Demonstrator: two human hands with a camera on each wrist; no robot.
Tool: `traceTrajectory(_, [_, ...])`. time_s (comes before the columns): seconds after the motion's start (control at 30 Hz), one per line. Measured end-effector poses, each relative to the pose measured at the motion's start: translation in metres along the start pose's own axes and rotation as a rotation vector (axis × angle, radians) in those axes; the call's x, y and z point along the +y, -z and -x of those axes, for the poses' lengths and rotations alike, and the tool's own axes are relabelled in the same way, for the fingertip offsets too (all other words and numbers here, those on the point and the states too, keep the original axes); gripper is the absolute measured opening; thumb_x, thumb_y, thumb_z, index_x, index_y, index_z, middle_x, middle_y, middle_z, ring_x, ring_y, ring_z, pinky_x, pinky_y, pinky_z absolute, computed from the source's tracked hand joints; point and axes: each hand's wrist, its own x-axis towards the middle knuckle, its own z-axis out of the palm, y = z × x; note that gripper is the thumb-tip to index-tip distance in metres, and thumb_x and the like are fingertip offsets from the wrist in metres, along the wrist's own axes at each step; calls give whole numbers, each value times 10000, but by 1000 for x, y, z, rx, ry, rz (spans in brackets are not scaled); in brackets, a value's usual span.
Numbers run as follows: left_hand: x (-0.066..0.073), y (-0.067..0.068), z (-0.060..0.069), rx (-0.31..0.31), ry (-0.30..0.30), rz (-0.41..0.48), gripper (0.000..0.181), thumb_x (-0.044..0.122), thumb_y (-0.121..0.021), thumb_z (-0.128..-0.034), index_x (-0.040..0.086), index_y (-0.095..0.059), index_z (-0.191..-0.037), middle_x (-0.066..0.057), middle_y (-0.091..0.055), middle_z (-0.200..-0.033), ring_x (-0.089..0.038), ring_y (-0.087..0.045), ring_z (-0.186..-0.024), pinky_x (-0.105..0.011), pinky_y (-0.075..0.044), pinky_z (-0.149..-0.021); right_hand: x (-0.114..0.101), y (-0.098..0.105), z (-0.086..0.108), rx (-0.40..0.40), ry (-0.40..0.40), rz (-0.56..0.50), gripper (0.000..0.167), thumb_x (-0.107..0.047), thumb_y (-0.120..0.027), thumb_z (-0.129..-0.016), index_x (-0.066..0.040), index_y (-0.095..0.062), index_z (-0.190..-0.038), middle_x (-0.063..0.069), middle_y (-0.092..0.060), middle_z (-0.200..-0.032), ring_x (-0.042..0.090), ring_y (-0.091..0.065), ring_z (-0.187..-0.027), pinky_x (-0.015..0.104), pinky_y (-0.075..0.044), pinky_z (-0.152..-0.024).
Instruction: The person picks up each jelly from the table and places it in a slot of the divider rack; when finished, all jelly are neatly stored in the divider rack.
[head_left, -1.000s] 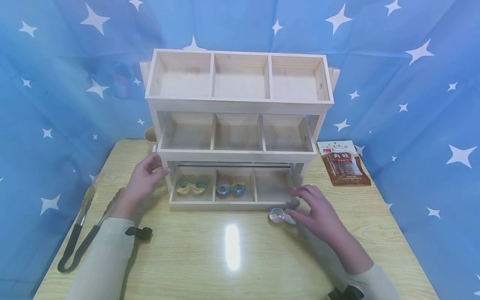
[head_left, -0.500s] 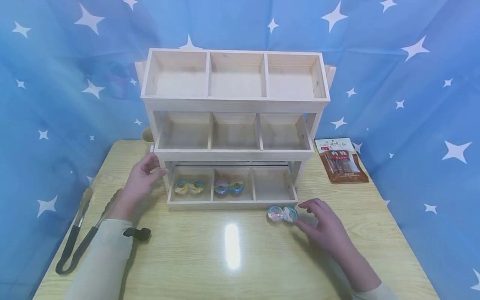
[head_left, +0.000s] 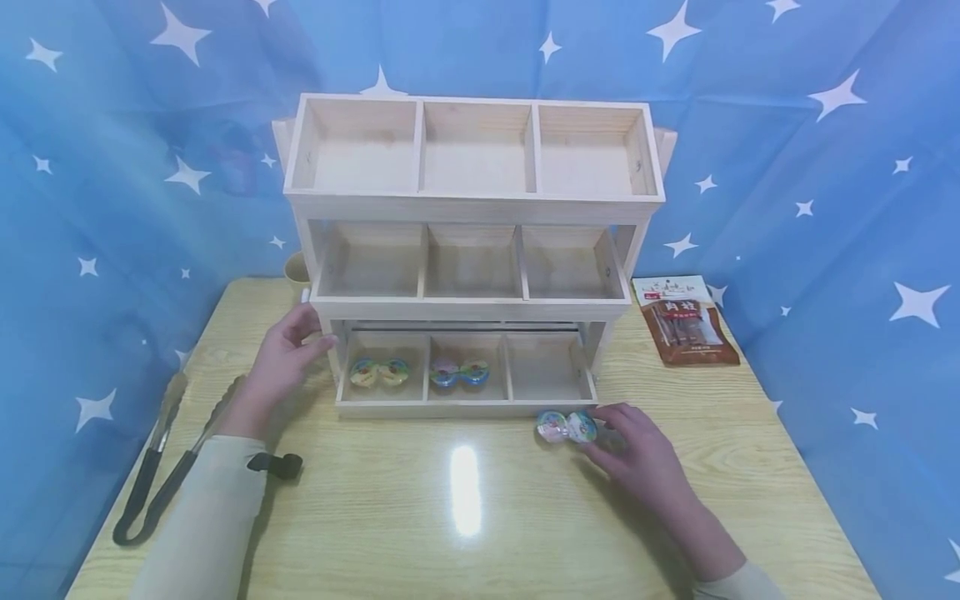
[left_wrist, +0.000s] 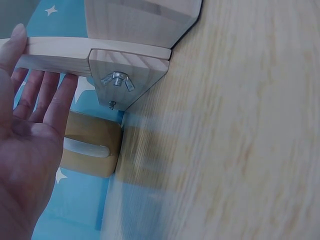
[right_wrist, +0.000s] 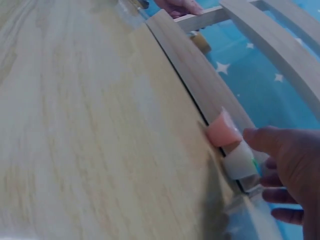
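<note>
A three-tier wooden shelf rack stands on the table. My left hand holds its left upright, thumb on one side and fingers on the other, as the left wrist view also shows. At the rack's front right corner lies a pair of small jelly cups, one pink and one white. My right hand is beside the pair's right end, thumb and forefinger apart around it; firm contact is not clear. More jelly cup pairs sit in the bottom tier's left and middle compartments.
Black-handled tongs lie at the table's left. A tan cup stands behind the rack's left side. To the right lies a brown snack packet. Blue star-patterned cloth surrounds the table.
My right hand has drawn back from the bottom tier's right end, then come slightly closer to the jelly cups. The second cup shows more fully now. My left hand stays at the upright.
</note>
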Motion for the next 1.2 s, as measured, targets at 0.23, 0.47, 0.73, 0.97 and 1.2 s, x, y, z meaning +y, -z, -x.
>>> traceTrajectory(0.23, [0, 0, 0, -2, -1, -1, 518, 22, -741, -1052, 132, -607, -1541, -36, -712, -1328, -151, -660, -1226, -231, -609, -971, -4, -9, -2, 1, -35, 21, 486, -239, -986, -841, -54, -771, -1236, 60, -766, -1163, 314, -716, -1109, 587, -612, -960])
traceTrajectory(0.47, [5, -2, 1, 4, 18, -17, 534, 30, -745, -1053, 143, -597, -1553, -26, -711, -1335, -142, -657, -1230, -227, -606, -966, -3, -16, -1, 29, -41, 26, 474, -204, -991, -835, -58, -763, -1224, 50, -761, -1139, 299, -718, -1075, 565, -626, -919])
traceTrajectory(0.73, [8, -3, 1, -1, 17, 1, 510, 24, -741, -1055, 144, -609, -1533, -29, -708, -1317, -148, -657, -1219, -224, -612, -957, 0, -18, 0, 15, -58, 3, 418, -158, -927, -863, -44, -753, -1224, 66, -757, -1168, 319, -696, -1124, 565, -599, -975])
traceTrajectory(0.97, [6, -3, 2, -3, 10, 7, 520, 19, -743, -1052, 149, -611, -1537, -29, -708, -1315, -145, -659, -1214, -221, -611, -959, 0, -15, 2, 30, -30, 30, 427, -153, -913, -848, -38, -750, -1226, 63, -756, -1186, 261, -660, -1076, 509, -595, -926])
traceTrajectory(1.2, [6, -3, 1, 2, 5, 2, 485, 15, -746, -1048, 126, -626, -1504, -16, -718, -1278, -141, -667, -1194, -221, -611, -957, -3, -3, -4, 116, 111, -6, 475, -42, -904, -764, -13, -749, -1212, 86, -761, -1191, 250, -656, -1042, 312, -540, -921])
